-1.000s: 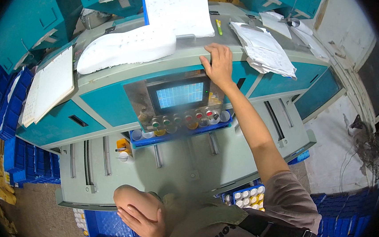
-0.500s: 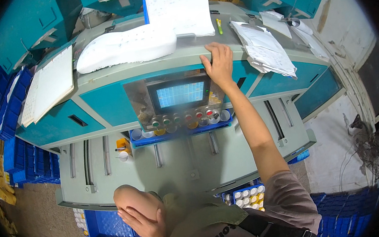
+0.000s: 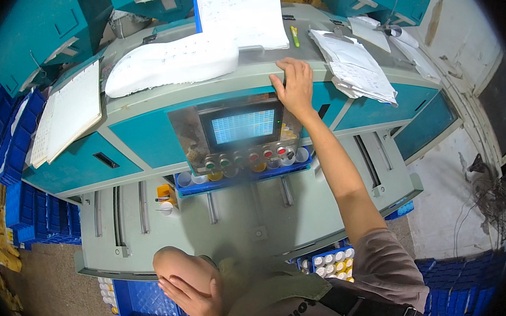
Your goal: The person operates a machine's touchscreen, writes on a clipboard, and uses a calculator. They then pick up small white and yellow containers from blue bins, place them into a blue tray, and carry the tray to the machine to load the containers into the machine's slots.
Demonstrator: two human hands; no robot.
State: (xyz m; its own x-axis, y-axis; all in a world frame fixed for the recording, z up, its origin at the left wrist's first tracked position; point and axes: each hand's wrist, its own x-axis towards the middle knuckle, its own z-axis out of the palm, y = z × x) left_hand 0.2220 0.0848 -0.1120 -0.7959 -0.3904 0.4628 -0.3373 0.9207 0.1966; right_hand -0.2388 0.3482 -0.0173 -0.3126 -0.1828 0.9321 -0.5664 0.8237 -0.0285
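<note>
On machine ledge [image 3: 252, 75] and bare knee [image 3: 175, 259], loose unclenched hands [image 3: 296, 87] [image 3: 186, 294], blue crates [image 3: 29, 217] at left.

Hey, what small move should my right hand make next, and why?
Perhaps lower your right hand toward the button row: it sits at the grey ledge above, beside the lit screen, while your left hand lies on your knee.

head: left fisheye | from above, close | facing down at hands [image 3: 297, 90], machine [image 3: 245, 147]
</note>
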